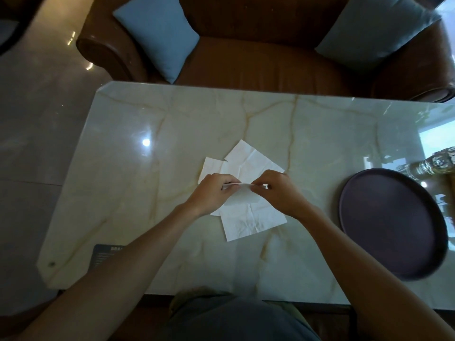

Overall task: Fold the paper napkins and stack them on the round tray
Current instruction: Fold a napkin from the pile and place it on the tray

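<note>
From the head view, both hands work at the middle of the marble table. The left hand and right hand pinch one white paper napkin between curled fingers, above about three loose napkins. One round tray, dark, sits bare at the right edge. Two blue cushions lie on the brown sofa beyond.

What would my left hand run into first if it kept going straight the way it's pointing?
Probably your right hand. The left hand points up and rightward along the folded napkin both hands pinch, so the right fingertips lie directly ahead, though depth is hard to judge.
</note>
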`<state>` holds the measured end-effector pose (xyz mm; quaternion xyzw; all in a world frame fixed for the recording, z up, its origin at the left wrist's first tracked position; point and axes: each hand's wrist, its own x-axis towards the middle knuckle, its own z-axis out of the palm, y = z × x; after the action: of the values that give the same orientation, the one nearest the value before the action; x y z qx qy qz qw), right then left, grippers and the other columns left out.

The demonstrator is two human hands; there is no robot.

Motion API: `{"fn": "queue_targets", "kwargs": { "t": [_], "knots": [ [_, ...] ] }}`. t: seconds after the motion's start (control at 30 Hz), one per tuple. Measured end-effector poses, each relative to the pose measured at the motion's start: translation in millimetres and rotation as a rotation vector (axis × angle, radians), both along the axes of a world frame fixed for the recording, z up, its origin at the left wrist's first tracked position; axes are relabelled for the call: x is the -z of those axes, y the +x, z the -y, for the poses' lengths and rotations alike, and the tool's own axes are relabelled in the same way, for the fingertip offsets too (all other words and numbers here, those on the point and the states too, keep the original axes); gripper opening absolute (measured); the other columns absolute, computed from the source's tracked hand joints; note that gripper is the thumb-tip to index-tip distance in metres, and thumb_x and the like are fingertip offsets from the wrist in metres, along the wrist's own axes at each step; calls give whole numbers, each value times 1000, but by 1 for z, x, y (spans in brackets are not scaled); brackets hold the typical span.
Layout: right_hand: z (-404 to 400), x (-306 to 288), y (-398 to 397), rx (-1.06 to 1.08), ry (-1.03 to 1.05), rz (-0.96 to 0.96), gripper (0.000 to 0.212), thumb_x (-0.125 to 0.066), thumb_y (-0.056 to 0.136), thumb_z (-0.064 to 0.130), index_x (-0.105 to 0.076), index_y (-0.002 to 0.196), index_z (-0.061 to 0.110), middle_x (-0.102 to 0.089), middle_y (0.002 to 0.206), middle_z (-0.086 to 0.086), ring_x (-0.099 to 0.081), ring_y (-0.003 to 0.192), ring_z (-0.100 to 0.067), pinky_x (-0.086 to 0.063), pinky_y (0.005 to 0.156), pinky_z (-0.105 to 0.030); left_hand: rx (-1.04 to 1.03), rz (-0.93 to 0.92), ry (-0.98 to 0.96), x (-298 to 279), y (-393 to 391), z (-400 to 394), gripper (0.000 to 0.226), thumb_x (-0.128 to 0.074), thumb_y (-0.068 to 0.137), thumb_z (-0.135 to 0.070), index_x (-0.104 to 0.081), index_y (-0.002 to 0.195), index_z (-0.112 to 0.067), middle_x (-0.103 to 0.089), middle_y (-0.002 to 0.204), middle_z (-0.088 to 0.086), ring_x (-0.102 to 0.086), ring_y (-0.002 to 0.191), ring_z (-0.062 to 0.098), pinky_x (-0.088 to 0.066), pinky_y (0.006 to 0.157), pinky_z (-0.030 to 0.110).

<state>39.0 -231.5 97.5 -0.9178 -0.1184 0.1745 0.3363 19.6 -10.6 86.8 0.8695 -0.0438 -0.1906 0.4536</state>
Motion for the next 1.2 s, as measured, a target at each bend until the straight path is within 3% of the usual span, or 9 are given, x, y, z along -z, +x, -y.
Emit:
{"fn": "queue_targets", "kwargs": {
  "t": [0.17, 0.3, 0.4, 0.5, 0.63, 0.77, 0.97, 1.1, 1.2],
  "knots": [
    [16, -4, 4, 64, 48, -65, 12, -70, 93, 21, -80, 95, 15, -72, 89, 11, -57, 75, 19, -38, 67, -3, -17, -68, -68, -8, 0, -10, 20, -64, 99, -24, -80, 102, -13, -79, 98, -5, -72, 89, 8, -55, 83, 31],
    [31, -2, 0, 273, 324, -306, 22, -74, 87, 35, -78, 102, 19, -77, 101, 5, -68, 91, -3, -50, 80, -30, -177, -311, -446, -16, 1, -13, 21, -65, 99, -19, -74, 103, -1, -76, 100, 17, -73, 86, 23, -63, 80, 39],
    [30, 5, -15, 344, 569, -632, 42, -77, 75, 55, -75, 109, 30, -74, 118, 13, -66, 112, -7, -48, 98, -35, -292, -445, -644, -19, 4, -13, 20, -66, 97, -21, -73, 104, -3, -75, 100, 17, -73, 85, 28, -62, 76, 40],
    [26, 17, -26, 362, 712, -758, 45, -79, 80, 42, -73, 116, 16, -73, 123, 0, -66, 118, -19, -50, 102, -40, -352, -510, -788, -19, 6, -13, 12, -64, 97, -17, -73, 98, -9, -75, 94, 11, -74, 77, 25, -61, 68, 36],
    [19, 18, -33, 433, 885, -744, 23, -74, 89, 17, -76, 109, 8, -75, 118, -13, -72, 108, -29, -60, 83, -33, -393, -587, -833, -13, 5, -13, 7, -64, 94, -10, -70, 97, -8, -72, 93, 11, -72, 81, 22, -61, 65, 35],
    [17, 6, -32, 400, 790, -620, 20, -67, 91, 11, -74, 110, 12, -77, 111, -8, -74, 101, -25, -60, 76, -30, -303, -642, -665, -8, 0, -5, 41, -75, 87, -22, -63, 119, -1, -73, 108, 14, -71, 96, 24, -62, 75, 35],
    [8, -15, -27, 362, 646, -545, 24, -68, 93, 21, -69, 111, 6, -76, 101, -15, -74, 85, -29, -62, 77, -37, -331, -418, -424, 9, -10, 14, 20, -63, 95, -18, -74, 106, -6, -75, 105, 13, -68, 95, 25, -56, 85, 44],
    [4, -27, -31, 257, 628, -616, 35, -69, 91, 37, -70, 113, 9, -77, 99, -11, -74, 83, -28, -59, 75, -31, -454, -541, -652, 10, -15, 24, 30, -53, 102, -35, -76, 113, -20, -78, 111, 4, -74, 104, 24, -61, 85, 39],
    [0, -21, -34, 434, 517, -419, 24, -67, 94, 29, -69, 100, 7, -71, 83, -5, -66, 70, -18, -56, 69, -32, -626, -672, -916, 7, -16, 29, 44, -44, 104, -51, -70, 120, -19, -76, 116, 6, -74, 103, 23, -60, 82, 39]
  ]
}}
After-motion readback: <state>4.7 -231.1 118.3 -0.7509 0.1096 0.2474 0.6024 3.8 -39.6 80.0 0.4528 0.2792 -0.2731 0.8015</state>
